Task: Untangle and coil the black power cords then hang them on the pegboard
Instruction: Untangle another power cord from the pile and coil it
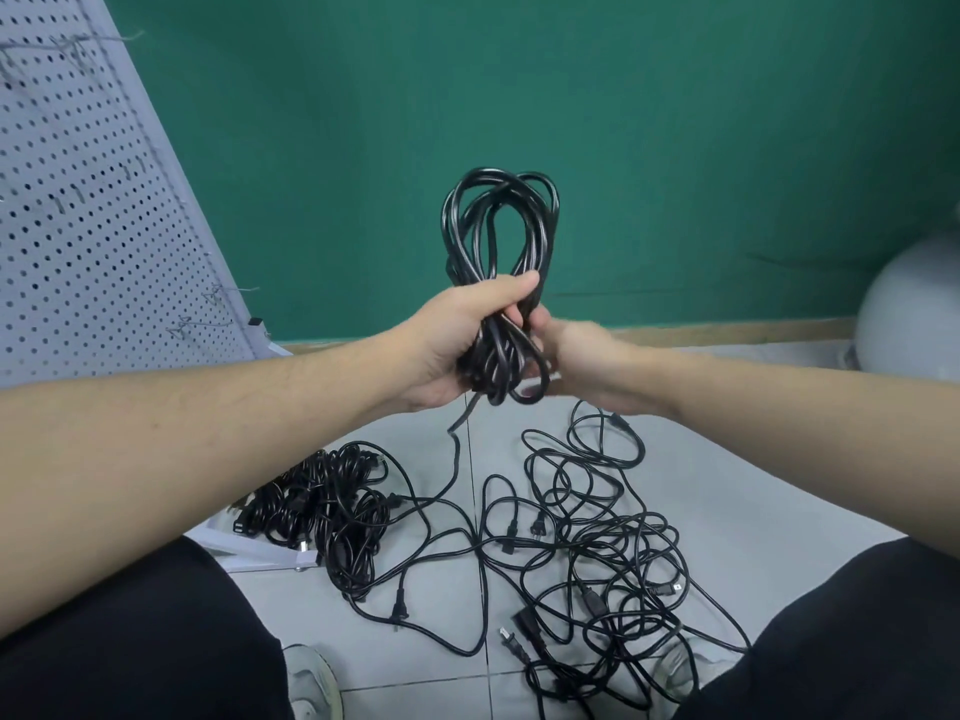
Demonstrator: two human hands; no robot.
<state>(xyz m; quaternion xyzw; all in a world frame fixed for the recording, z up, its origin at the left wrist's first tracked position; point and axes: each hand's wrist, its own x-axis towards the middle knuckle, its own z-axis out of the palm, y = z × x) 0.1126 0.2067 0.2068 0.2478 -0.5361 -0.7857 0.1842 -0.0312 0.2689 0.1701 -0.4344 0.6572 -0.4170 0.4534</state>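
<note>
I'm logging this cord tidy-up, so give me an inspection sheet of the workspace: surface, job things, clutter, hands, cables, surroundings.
Surface: grey tiled floor, cords spread over it.
Job's things: coil held up, its tail trailing to the floor; bundles heaped at left; pegboard at left with bare hooks, no cord hung yet.
Clutter: white frame piece under the bundles.
Hands: left hand grips the coil's waist; right hand is at the coil's lower loops, its grip hidden.
Cables: loose tangle at right, several plugs showing.
Surroundings: green wall; grey rounded object at right; the person's knees and shoes at the bottom.
</note>
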